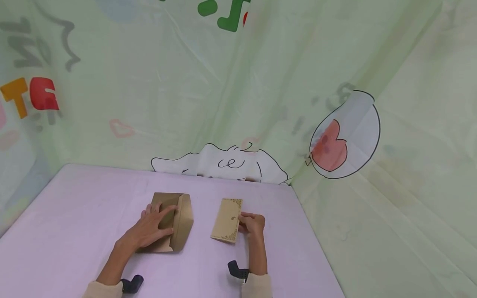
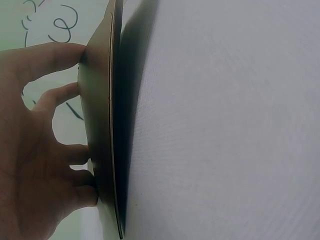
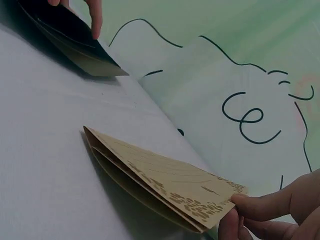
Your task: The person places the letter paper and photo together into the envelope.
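Note:
A brown paper envelope (image 1: 185, 223) lies on the table's left part, its flap folded out to the right. My left hand (image 1: 146, 228) rests on it with fingers spread. In the left wrist view, the fingertips touch the face of the envelope (image 2: 99, 110), seen nearly edge-on. My right hand (image 1: 253, 223) pinches the right edge of a folded tan card (image 1: 226, 219) with darker ornament at its corners. The right wrist view shows the card (image 3: 165, 175) tilted, its folded layers slightly apart, between thumb and fingers (image 3: 265, 202). There, the envelope's mouth gapes near the left hand's fingers.
A pale lilac cloth covers the table (image 1: 298, 248). Behind it and along the sides hangs a light green curtain (image 1: 186, 103) with printed cartoon figures and letters. Black wrist mounts (image 1: 132, 284) sit by both forearms. The envelope and card lie apart, with cloth between them.

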Motion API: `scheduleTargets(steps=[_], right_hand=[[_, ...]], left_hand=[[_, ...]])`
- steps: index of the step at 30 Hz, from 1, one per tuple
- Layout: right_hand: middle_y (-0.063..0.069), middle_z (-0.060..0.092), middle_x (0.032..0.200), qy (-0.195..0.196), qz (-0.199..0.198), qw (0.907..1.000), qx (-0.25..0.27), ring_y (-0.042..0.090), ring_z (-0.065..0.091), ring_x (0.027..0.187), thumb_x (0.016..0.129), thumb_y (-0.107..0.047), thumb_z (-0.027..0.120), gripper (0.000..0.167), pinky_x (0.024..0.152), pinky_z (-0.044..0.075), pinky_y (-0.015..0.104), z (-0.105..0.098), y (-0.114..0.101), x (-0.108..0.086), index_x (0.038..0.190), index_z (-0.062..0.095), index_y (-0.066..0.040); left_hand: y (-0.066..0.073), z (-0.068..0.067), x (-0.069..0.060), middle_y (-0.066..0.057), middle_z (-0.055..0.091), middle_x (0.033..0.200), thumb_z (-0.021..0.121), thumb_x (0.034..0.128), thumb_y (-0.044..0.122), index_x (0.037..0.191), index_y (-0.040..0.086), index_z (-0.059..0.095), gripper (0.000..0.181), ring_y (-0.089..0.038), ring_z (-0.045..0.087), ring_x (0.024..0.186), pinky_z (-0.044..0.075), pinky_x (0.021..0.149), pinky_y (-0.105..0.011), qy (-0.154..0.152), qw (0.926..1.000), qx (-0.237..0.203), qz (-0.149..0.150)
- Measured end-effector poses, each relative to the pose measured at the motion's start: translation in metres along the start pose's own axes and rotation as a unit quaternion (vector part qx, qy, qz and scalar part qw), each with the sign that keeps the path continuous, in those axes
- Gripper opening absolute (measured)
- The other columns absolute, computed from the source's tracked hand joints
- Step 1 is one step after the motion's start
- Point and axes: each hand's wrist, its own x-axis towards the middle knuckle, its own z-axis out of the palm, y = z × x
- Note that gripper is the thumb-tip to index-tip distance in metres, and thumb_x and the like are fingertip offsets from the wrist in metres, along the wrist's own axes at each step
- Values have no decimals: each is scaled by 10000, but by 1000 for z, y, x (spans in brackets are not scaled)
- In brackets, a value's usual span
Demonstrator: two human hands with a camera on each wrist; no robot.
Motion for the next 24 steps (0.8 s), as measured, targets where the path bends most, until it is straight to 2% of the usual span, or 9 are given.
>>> scheduleTargets(steps=[2, 7, 15, 24], right_hand=[[77, 790, 862, -183, 70, 9996, 187, 110, 712, 689, 938, 67, 784, 262, 580, 582, 228, 0, -2, 0, 1189, 759, 139], [35, 800, 810, -500, 140, 9982, 289, 88, 723, 680, 942, 54, 790, 304, 583, 583, 214, 8, -5, -3, 1228, 745, 149], [51, 815, 836, -1326, 225, 9905, 277, 82, 737, 687, 941, 45, 794, 310, 581, 594, 206, 46, 0, -17, 1230, 745, 147], [75, 817, 831, -1499, 293, 9882, 97, 92, 746, 676, 926, 70, 794, 208, 575, 599, 197, 84, 2, -34, 1132, 792, 101]], left_hand=[[-1, 0, 0, -472, 399, 1588, 776, 960, 393, 1571, 201, 549, 679, -782, 314, 1464, 281, 1135, -870, 18, 10000, -9, -9], [-3, -1, 0, -477, 381, 1600, 762, 974, 393, 1580, 202, 539, 674, -783, 292, 1477, 263, 1146, -875, -23, 10000, -64, -48], [-3, -2, -2, -482, 381, 1597, 773, 971, 411, 1579, 186, 540, 689, -799, 291, 1464, 262, 1136, -885, -6, 10000, -86, -30], [-3, -1, 0, -479, 330, 1638, 759, 976, 420, 1592, 207, 528, 690, -799, 229, 1497, 203, 1162, -907, -73, 9997, -214, -103]])
